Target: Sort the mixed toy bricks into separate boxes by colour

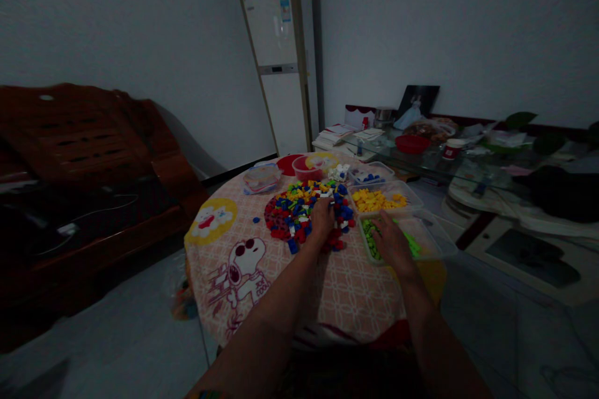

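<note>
A mixed pile of toy building bricks (299,209) in red, blue, yellow, green and white lies on a round table. My left hand (322,219) reaches into its right side, fingers drawn together and pointing down. A white piece shows by the fingertips; whether they hold it is unclear. At the right, my right hand (390,240) is over a clear plastic container of green bricks (372,239), fingers extended and apart. Just behind stands a container of yellow bricks (377,201). Farther back, another clear container holds blue bricks (371,178), beside a heap of white bricks (339,172).
A patterned cloth (346,299) covers the table. Toward the back are a clear pinkish tub (307,168) and a plastic package (262,178). One blue brick (256,220) lies apart at left. A cluttered glass table (435,162) stands right, a wooden bench (88,181) left.
</note>
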Available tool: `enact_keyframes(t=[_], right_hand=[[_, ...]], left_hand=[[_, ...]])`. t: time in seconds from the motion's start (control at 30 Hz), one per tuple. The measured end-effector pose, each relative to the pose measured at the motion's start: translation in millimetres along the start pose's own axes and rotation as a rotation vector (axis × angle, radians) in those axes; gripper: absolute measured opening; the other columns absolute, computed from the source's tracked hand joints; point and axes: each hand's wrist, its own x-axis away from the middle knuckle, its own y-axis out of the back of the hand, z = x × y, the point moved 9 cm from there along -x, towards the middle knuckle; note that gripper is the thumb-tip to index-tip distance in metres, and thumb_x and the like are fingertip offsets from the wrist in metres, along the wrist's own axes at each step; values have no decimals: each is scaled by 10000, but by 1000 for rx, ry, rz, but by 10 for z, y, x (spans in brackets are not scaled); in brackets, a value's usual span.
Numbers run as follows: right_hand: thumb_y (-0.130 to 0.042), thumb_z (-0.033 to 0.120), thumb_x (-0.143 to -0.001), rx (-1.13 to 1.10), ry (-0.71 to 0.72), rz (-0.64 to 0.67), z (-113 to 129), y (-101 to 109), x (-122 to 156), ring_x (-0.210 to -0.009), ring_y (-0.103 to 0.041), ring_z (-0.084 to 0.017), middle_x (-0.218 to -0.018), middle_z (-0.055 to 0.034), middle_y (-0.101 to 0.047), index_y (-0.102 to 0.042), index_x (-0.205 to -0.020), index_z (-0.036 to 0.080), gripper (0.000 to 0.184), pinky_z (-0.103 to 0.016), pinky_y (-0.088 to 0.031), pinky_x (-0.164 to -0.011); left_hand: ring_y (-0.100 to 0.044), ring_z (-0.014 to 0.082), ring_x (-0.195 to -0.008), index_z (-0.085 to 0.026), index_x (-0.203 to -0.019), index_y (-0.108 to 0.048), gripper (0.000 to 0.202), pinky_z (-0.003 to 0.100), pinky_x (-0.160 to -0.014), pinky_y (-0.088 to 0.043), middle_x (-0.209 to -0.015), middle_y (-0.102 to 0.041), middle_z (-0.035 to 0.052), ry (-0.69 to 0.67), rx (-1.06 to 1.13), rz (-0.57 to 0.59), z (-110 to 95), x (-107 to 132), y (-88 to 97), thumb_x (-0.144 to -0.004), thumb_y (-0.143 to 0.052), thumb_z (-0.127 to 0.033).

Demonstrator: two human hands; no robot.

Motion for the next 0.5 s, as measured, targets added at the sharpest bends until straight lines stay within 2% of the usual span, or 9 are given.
enact_keyframes(t=[0.07,0.17,0.37,0.5], right_hand=[[-501,174,-961,2,-1,1,-4,-6,0,-1414,-556,-311,-1549,-150,-561,-748,-1214,171,355,-473,-434,-1208],[-492,177,-963,2,12,-14,-3,0,7,-1415,-555,-318,-1538,-154,-571,-743,-1221,171,360,-485,-435,-1205],[-532,162,-935,-1,12,-31,-19,16,14,-1404,-566,-313,-1498,-134,-615,-746,-1200,203,343,-478,-448,-1196],[-520,164,-954,0,2,-15,-8,11,14,-1419,-554,-313,-1536,-135,-580,-746,-1200,197,336,-486,-447,-1197]], left_hand=[[-657,255,-1208,-162,-1194,-712,312,381,-1080,-480,-1247,-726,148,69,-89,4,182,-4,91,-919,-580,-95],[-662,263,-1171,-177,-1235,-692,316,364,-1018,-487,-1227,-731,140,115,-200,55,324,-11,127,-925,-633,-164],[-646,277,-1170,-194,-1202,-698,278,349,-969,-476,-1210,-714,151,113,-333,146,313,-36,89,-928,-667,-225],[-642,274,-1178,-185,-1228,-674,309,335,-949,-477,-1248,-697,155,116,-328,132,282,-38,114,-920,-680,-213]])
